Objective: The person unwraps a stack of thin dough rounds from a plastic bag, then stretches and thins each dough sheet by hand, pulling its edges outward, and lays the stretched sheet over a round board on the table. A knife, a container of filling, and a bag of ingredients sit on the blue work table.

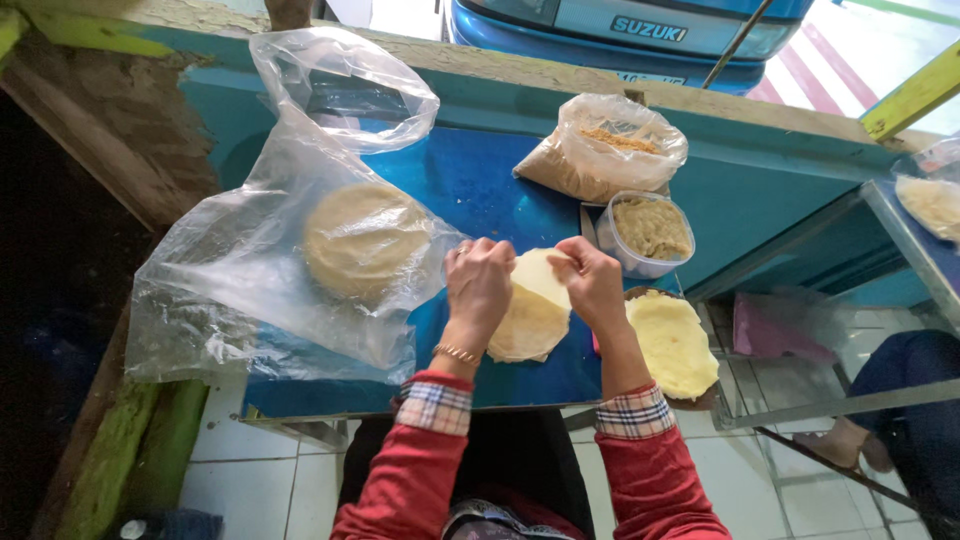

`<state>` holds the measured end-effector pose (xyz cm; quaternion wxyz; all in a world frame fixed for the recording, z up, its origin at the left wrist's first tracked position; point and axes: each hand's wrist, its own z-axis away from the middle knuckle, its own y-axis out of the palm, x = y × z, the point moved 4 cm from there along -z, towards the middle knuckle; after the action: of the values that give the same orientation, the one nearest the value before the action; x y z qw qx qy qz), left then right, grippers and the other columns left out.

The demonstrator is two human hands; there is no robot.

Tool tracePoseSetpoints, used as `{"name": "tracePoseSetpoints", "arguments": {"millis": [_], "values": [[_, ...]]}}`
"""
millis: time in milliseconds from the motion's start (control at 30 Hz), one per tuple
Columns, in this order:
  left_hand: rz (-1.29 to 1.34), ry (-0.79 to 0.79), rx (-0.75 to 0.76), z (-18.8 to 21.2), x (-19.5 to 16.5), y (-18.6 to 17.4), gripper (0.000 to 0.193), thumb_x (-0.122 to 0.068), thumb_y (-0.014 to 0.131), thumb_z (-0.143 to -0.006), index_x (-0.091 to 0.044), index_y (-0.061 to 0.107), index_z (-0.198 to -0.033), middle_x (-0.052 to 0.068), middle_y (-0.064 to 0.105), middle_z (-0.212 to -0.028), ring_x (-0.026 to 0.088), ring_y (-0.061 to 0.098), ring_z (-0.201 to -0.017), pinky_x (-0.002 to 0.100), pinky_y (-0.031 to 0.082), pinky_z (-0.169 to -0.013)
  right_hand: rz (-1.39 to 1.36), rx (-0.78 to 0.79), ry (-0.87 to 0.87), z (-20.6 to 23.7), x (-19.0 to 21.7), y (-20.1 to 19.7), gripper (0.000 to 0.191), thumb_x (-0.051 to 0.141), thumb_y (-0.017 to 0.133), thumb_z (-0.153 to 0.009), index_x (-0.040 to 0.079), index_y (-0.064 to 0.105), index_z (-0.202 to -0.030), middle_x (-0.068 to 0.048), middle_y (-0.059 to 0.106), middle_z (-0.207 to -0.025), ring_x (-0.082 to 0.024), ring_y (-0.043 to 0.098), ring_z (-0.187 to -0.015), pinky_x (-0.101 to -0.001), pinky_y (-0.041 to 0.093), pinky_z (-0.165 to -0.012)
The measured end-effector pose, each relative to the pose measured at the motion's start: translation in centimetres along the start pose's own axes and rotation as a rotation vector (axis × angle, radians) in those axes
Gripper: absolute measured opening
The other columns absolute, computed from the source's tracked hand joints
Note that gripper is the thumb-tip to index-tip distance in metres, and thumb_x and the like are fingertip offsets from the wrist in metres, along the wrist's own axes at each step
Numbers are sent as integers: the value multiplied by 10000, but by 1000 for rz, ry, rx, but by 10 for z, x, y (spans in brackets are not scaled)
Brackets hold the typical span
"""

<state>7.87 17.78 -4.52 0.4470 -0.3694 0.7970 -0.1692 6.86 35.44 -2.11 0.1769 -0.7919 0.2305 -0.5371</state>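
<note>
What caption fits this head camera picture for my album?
Both hands, left hand and right hand, fold a thin round wrapper on a blue table.

I see wrapper (535, 310) on table (470, 180) btwn hands; bagged stack (362, 238) left, tub (650, 232) right, crumb bag (605, 148) behind tub.
</note>
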Motion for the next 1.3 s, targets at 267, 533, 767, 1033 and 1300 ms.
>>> {"name": "tracePoseSetpoints", "arguments": {"millis": [267, 533, 767, 1033, 1300], "values": [[262, 66, -23, -59, -20, 16, 58, -146, 722, -865, -91, 701, -869, 121, 726, -836, 323, 701, -794, 440, 537, -709, -57, -256, 40, -13, -16, -23, 143, 172, 743, -941, 49, 711, -1006, -48, 735, -826, -90, 691, -749, -264, 549, -685], [599, 219, 89, -66, -87, 4, 143, -56, 701, -868, -90, 723, -1005, 101, 748, -892, 240, 736, -768, 335, 574, -686, -166, -391, -87, 18, -22, -85, 170, 121, 777, -948, 51, 682, -1071, 11, 682, -914, -58, 622, -818, -209, 508, -705], [841, -9, 398, -7, -139, 53, 133, -106, 705, -895, -54, 729, -1015, 127, 725, -766, 213, 719, -701, 324, 570, -640, -349, -352, 210, 85, -64, -173, 116, 108, 768, -943, 38, 716, -1019, 52, 645, -810, -35, 557, -709, -188, 438, -628], [680, 8, 341, 19, -134, 116, 234, -138, 720, -831, -41, 697, -1043, 200, 731, -880, 362, 730, -842, 415, 581, -741, 155, -267, 357, 90, -120, -162, 96, 143, 752, -934, 48, 763, -941, 5, 651, -698, -46, 535, -657, -256, 475, -615], [525, -15, 346, 27, -127, 125, 341, -58, 662, -858, -45, 607, -1194, 234, 676, -1075, 432, 657, -1012, 472, 534, -870, 347, -333, 406, 91, -115, -160, 275, 332, 791, -931, 66, 752, -991, -60, 673, -697, -128, 599, -631, -320, 507, -633]]}}
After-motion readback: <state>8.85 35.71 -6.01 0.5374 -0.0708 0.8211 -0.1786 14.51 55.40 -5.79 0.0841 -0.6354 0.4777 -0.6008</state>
